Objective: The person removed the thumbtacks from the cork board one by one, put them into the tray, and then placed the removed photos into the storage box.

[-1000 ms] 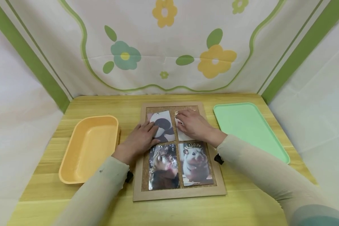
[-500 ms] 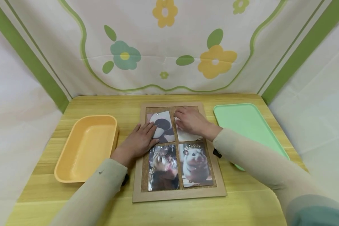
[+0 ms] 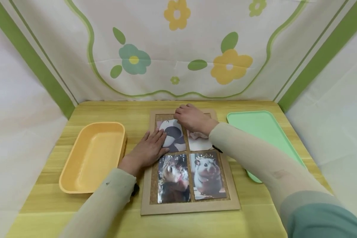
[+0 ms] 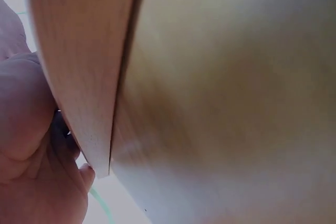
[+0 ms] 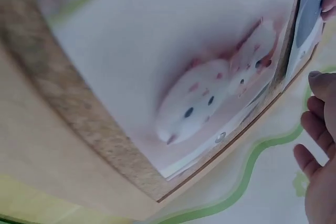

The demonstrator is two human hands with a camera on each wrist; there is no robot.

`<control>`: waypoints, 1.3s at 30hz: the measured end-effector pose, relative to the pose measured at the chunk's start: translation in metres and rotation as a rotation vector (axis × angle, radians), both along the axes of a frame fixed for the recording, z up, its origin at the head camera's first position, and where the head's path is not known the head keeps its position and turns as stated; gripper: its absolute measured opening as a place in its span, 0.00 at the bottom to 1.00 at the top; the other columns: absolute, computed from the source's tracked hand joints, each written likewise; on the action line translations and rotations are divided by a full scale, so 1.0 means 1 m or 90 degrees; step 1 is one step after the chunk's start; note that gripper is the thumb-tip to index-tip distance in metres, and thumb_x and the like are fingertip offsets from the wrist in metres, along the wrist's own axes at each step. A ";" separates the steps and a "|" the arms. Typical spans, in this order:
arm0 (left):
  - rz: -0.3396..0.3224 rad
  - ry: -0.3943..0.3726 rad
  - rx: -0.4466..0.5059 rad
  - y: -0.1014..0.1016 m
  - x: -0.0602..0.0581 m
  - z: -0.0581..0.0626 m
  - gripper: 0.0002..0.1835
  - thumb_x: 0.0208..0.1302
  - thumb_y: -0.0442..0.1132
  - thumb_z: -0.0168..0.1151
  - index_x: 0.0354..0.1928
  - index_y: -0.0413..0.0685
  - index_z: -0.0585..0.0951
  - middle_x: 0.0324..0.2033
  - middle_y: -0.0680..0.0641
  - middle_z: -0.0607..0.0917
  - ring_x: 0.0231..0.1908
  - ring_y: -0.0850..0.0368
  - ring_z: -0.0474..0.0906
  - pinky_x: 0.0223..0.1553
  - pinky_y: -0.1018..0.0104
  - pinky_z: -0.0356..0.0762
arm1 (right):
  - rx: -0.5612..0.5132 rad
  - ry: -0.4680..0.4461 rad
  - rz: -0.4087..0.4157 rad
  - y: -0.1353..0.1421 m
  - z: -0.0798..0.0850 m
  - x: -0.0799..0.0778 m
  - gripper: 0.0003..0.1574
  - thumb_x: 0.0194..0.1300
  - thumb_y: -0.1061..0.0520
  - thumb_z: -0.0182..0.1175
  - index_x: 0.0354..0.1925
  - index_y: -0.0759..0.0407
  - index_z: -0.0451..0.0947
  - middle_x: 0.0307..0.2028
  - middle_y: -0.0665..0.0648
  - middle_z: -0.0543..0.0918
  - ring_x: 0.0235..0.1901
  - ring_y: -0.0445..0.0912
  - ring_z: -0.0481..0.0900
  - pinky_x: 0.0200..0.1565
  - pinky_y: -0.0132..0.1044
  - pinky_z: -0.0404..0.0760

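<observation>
A framed cork board (image 3: 190, 208) lies on the table, with two photos in each of two rows. My left hand (image 3: 147, 148) rests on its left side, fingers straight over the edge of the upper-left photo (image 3: 175, 132), a grey and white picture. My right hand (image 3: 191, 118) is at that photo's top right corner, fingers loosely bent; in the right wrist view the fingers (image 5: 316, 120) stand apart, with nothing visible between them. The upper-right photo (image 5: 131, 51) of white spotted animal figures is partly hidden by the right hand in the head view.
Below are a glossy animal photo (image 3: 174, 178) and a hamster photo (image 3: 209, 177). An orange basin (image 3: 92, 158) stands left of the board. At right, the right sleeve partly covers a green tray (image 3: 253, 122). A flowered cloth (image 3: 154, 79) hangs behind the table.
My right hand has moved left and away from me, from the upper-right photo to the top corner of the upper-left one. The left hand stays in place.
</observation>
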State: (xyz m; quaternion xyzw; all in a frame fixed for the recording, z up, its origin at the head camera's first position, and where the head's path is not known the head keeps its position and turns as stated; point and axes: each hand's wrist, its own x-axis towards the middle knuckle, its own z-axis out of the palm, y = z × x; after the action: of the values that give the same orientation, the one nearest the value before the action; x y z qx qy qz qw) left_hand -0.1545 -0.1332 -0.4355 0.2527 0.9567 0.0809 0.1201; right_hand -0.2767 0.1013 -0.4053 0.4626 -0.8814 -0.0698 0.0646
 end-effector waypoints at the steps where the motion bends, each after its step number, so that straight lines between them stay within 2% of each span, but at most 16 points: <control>1: 0.002 -0.002 0.000 0.000 0.001 0.000 0.39 0.85 0.59 0.43 0.84 0.42 0.52 0.84 0.40 0.50 0.84 0.43 0.40 0.83 0.41 0.37 | 0.012 0.007 0.008 -0.002 0.000 -0.001 0.15 0.81 0.53 0.58 0.60 0.55 0.82 0.59 0.55 0.84 0.60 0.52 0.80 0.60 0.51 0.78; 8: 0.009 -0.009 0.004 0.003 0.005 -0.002 0.39 0.84 0.60 0.42 0.85 0.44 0.53 0.85 0.42 0.50 0.85 0.44 0.40 0.83 0.41 0.38 | 0.089 0.097 0.080 -0.014 -0.006 -0.007 0.14 0.80 0.61 0.58 0.60 0.53 0.80 0.61 0.53 0.82 0.61 0.52 0.76 0.65 0.52 0.74; 12: 0.013 -0.009 0.009 0.005 0.006 -0.004 0.39 0.84 0.60 0.43 0.84 0.44 0.53 0.84 0.42 0.50 0.84 0.44 0.41 0.83 0.41 0.38 | 0.107 0.164 0.138 -0.017 -0.010 -0.012 0.13 0.81 0.60 0.55 0.58 0.53 0.81 0.58 0.53 0.83 0.60 0.51 0.77 0.65 0.50 0.74; 15: 0.015 -0.012 0.012 0.005 0.007 -0.003 0.39 0.84 0.60 0.43 0.84 0.43 0.53 0.84 0.41 0.50 0.85 0.44 0.40 0.83 0.41 0.38 | 0.123 0.191 0.164 -0.020 -0.011 -0.014 0.13 0.82 0.60 0.53 0.58 0.54 0.80 0.57 0.54 0.83 0.60 0.51 0.77 0.67 0.50 0.74; 19: 0.017 -0.016 0.012 0.004 0.008 -0.003 0.40 0.84 0.60 0.43 0.85 0.43 0.52 0.85 0.41 0.49 0.85 0.44 0.38 0.83 0.42 0.38 | 0.127 0.201 0.195 -0.024 -0.013 -0.018 0.14 0.81 0.60 0.53 0.58 0.53 0.80 0.57 0.53 0.83 0.60 0.51 0.77 0.67 0.51 0.73; 24: 0.019 -0.020 0.006 0.004 0.009 -0.002 0.40 0.84 0.60 0.43 0.85 0.44 0.52 0.85 0.42 0.48 0.85 0.45 0.38 0.83 0.42 0.38 | 0.124 0.194 0.250 -0.028 -0.013 -0.023 0.13 0.79 0.58 0.55 0.56 0.51 0.82 0.56 0.51 0.84 0.58 0.50 0.77 0.63 0.49 0.75; 31: 0.030 -0.033 -0.011 0.006 0.010 -0.001 0.38 0.85 0.59 0.41 0.85 0.46 0.51 0.85 0.44 0.47 0.85 0.47 0.37 0.83 0.43 0.37 | 0.173 0.169 0.294 -0.033 -0.012 -0.030 0.14 0.81 0.55 0.53 0.58 0.51 0.81 0.58 0.50 0.84 0.58 0.50 0.76 0.62 0.50 0.75; 39: 0.031 0.000 0.002 0.011 0.011 -0.002 0.39 0.85 0.61 0.40 0.85 0.46 0.54 0.85 0.43 0.50 0.85 0.46 0.42 0.83 0.43 0.40 | 0.166 0.199 0.359 -0.032 -0.010 -0.038 0.16 0.82 0.51 0.52 0.56 0.52 0.82 0.53 0.51 0.85 0.51 0.50 0.75 0.52 0.47 0.74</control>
State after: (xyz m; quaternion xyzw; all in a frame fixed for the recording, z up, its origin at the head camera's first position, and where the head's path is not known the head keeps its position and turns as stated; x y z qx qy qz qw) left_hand -0.1434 -0.1225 -0.4374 0.2293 0.9625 0.0849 0.1174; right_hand -0.3148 0.0696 -0.4156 0.6762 -0.6819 -0.2312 0.1559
